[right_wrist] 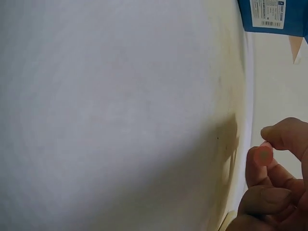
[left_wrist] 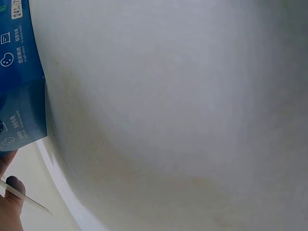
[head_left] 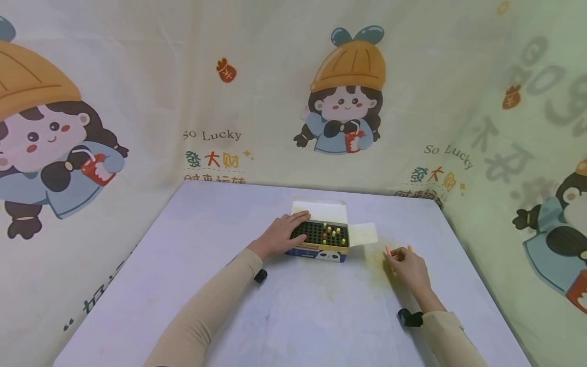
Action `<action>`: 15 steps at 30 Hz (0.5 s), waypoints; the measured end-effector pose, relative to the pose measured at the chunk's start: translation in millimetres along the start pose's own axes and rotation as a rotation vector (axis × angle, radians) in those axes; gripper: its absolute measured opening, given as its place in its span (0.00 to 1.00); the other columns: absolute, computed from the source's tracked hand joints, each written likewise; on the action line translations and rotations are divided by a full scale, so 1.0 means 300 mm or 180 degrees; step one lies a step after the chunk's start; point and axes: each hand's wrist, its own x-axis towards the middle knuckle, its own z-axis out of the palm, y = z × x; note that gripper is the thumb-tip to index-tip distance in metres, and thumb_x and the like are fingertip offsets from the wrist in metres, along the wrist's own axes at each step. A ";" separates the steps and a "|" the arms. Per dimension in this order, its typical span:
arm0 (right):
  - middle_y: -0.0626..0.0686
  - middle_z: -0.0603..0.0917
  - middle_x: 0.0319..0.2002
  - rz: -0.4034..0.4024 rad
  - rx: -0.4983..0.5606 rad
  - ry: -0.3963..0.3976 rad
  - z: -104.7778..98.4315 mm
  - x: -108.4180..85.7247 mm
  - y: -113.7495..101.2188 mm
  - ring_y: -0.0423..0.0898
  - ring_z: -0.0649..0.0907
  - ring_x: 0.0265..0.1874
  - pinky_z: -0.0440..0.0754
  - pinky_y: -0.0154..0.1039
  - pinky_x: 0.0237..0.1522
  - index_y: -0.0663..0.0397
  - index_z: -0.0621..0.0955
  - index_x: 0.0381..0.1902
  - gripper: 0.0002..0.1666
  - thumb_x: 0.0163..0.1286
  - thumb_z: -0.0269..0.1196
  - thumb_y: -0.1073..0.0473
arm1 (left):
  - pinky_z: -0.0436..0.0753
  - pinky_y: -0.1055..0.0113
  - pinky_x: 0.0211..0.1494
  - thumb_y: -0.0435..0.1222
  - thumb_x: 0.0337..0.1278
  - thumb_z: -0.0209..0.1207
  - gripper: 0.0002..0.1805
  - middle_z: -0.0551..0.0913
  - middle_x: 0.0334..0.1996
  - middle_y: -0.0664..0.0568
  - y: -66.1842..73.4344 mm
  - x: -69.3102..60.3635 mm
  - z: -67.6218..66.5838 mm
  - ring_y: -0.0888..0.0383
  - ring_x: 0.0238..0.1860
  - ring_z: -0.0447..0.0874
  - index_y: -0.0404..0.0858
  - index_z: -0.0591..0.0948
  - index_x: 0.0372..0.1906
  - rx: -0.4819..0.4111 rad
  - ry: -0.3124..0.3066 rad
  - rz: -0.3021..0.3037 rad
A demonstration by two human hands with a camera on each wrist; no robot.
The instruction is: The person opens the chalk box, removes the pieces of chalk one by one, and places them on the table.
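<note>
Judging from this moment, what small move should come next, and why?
Probably carry the pink stick over to the open box and lower it into an unfilled hole: the right hand pinches it to the right of the box, the left hand rests on the box, and the black grid inside holds some sticks but has many bare holes.

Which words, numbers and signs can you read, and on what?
"So Lucky": wall cloth, twice.
"發大财": wall cloth, twice.
"¥": red pouches printed there.
"24": blue box.
The box's other print and white label: too small or blurred.
Other cloth writing: cut off or unclear.
</note>
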 end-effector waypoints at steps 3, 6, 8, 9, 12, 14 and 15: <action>0.52 0.88 0.32 0.0004 -0.0025 -0.0043 -0.008 -0.004 0.011 0.42 0.82 0.26 0.75 0.39 0.29 0.66 0.83 0.52 0.24 0.74 0.64 0.49 | 0.62 0.32 0.75 0.57 0.80 0.46 0.36 0.53 0.84 0.57 -0.001 0.001 0.000 0.38 0.77 0.62 0.53 0.54 0.84 0.0011 -0.0014 -0.0006; 0.51 0.87 0.29 0.0060 -0.0080 -0.0078 -0.018 -0.007 0.019 0.44 0.81 0.26 0.74 0.39 0.28 0.65 0.83 0.52 0.24 0.74 0.64 0.48 | 0.61 0.32 0.76 0.57 0.80 0.46 0.36 0.53 0.84 0.57 0.000 0.002 -0.002 0.38 0.77 0.61 0.53 0.54 0.84 -0.0005 -0.0026 -0.0017; 0.50 0.86 0.28 0.0106 -0.0131 -0.0098 -0.025 -0.010 0.022 0.45 0.80 0.26 0.74 0.39 0.28 0.63 0.83 0.52 0.24 0.74 0.63 0.47 | 0.60 0.33 0.76 0.57 0.80 0.45 0.36 0.52 0.84 0.58 0.003 0.001 -0.005 0.38 0.78 0.61 0.53 0.54 0.84 -0.0006 -0.0040 -0.0035; 0.50 0.86 0.28 0.0136 -0.0150 -0.0113 -0.029 -0.012 0.023 0.45 0.80 0.26 0.74 0.39 0.28 0.63 0.84 0.52 0.24 0.74 0.63 0.46 | 0.61 0.32 0.76 0.57 0.80 0.46 0.36 0.53 0.84 0.58 0.003 0.001 -0.006 0.38 0.77 0.61 0.53 0.55 0.84 -0.0003 -0.0036 -0.0037; 0.51 0.86 0.29 0.0212 -0.0188 -0.0163 -0.040 -0.020 0.028 0.47 0.80 0.27 0.74 0.39 0.28 0.63 0.84 0.53 0.25 0.74 0.62 0.45 | 0.61 0.33 0.76 0.57 0.80 0.46 0.36 0.53 0.84 0.58 0.006 -0.001 -0.007 0.38 0.77 0.62 0.53 0.55 0.84 0.0017 -0.0042 -0.0049; 0.52 0.86 0.30 0.0251 -0.0204 -0.0206 -0.048 -0.026 0.032 0.48 0.80 0.29 0.74 0.39 0.28 0.64 0.83 0.54 0.26 0.74 0.62 0.45 | 0.62 0.33 0.75 0.57 0.80 0.46 0.36 0.53 0.84 0.57 0.007 -0.001 -0.008 0.38 0.76 0.63 0.53 0.55 0.84 0.0029 -0.0045 -0.0052; 0.52 0.86 0.31 0.0268 -0.0218 -0.0219 -0.052 -0.028 0.035 0.48 0.80 0.30 0.73 0.39 0.28 0.65 0.83 0.54 0.27 0.74 0.63 0.46 | 0.62 0.34 0.75 0.57 0.80 0.46 0.36 0.53 0.84 0.57 0.007 -0.001 -0.007 0.38 0.76 0.64 0.53 0.55 0.84 0.0039 -0.0046 -0.0049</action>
